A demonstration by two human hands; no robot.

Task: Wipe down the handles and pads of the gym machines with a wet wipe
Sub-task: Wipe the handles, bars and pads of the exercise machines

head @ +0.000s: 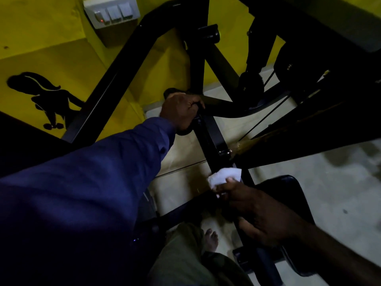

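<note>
Way left of the black lever bar (208, 139) is a yellow wall (51, 54) with a switch board (112, 12). At the bar's top end the left hand (181, 113) is wrapped round the black handle (169, 92), fingers curled over it; down at the bar's lower end is the wet wipe (224, 176), bunched up and looking pressed on the metal, pinched between thumb and fingers of the right hand (259, 211); just right of the bar there's a black pad (292, 195), not touched by the wipe. My worries: it's dim, so patches could get skipped; the wad is small and might slide off the narrow bar; if the left hand lets go, the bar may swing toward the bare foot (211, 238) below it.
</note>
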